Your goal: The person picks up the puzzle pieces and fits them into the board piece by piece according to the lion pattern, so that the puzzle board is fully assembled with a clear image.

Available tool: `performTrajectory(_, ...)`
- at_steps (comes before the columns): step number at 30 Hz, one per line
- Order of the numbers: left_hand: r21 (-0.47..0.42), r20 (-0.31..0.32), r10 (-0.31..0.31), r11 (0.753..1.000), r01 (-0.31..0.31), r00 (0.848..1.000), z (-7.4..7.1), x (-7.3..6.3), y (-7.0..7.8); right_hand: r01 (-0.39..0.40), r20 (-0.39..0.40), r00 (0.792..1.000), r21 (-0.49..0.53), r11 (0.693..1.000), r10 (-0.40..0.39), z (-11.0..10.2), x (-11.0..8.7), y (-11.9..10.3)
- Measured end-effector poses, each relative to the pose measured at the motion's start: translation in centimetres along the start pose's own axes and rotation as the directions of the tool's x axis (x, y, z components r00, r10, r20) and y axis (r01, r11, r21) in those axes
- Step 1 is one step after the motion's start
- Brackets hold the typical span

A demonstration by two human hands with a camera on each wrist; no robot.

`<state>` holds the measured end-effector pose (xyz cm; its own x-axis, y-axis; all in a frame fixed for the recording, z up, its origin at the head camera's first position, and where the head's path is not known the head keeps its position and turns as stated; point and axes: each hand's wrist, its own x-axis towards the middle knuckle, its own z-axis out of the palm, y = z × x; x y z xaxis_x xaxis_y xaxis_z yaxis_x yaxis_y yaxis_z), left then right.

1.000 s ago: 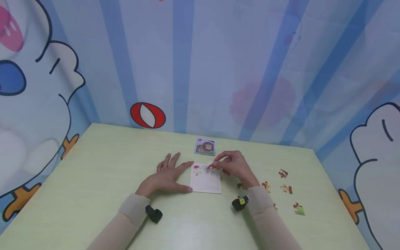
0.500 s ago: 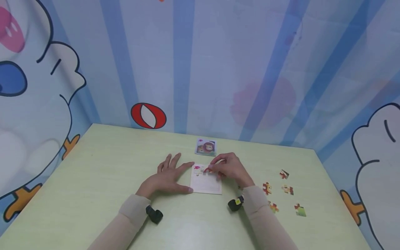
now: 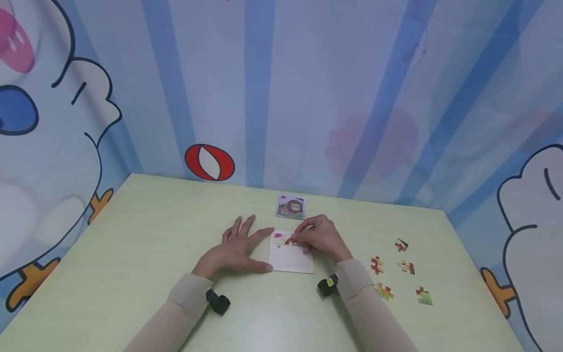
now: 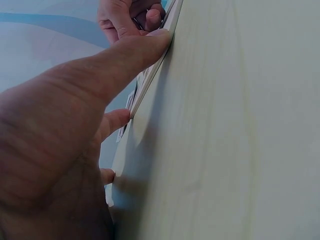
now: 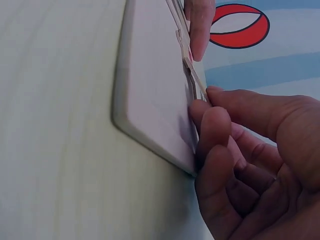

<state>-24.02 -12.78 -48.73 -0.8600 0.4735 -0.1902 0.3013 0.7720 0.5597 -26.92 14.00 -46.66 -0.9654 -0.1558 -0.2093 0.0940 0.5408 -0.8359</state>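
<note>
A white puzzle tray lies flat on the table, with a puzzle piece showing a pink shape in its far left corner. My left hand spreads beside it, index fingertip at the far left corner and thumb tip at the near left one. Between thumb and fingers, my right hand pinches a reddish-brown puzzle piece just right of the corner piece. In the right wrist view that piece tilts close over the tray, its far edge beside the laid piece. My right fingers hide part of it.
Behind the tray lies a square picture card with a lion. Several loose pieces are spread to the right, among them a green one and an orange one. A patterned curtain stands along the table's back edge.
My right hand has moved slightly left and toward me, bringing the pinched piece down beside the corner piece. More loose pieces show beside the right sleeve. My left hand has stayed in place.
</note>
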Motion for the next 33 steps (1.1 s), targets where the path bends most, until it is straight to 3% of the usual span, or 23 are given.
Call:
performTrajectory(12, -0.003, -0.015, 0.007, 1.000, -0.007, 1.000, -0.18, -0.09, 0.07, -0.023, -0.060, 0.998, -0.194, 0.981, 0.011, 0.49, 0.62, -0.69)
performTrajectory(22, -0.024, -0.011, 0.024, 0.999, -0.024, 1.000, -0.19, -0.24, 0.05, -0.008, -0.085, 0.996, -0.219, 0.976, -0.011, 0.72, 0.64, -0.45)
performTrajectory(33, 0.004, -0.019, 0.000, 1.000, 0.000, 1.000, 0.55, 0.50, -0.61, 0.017, -0.019, 1.000, -0.230, 0.973, -0.022, 0.43, 0.49, -0.50)
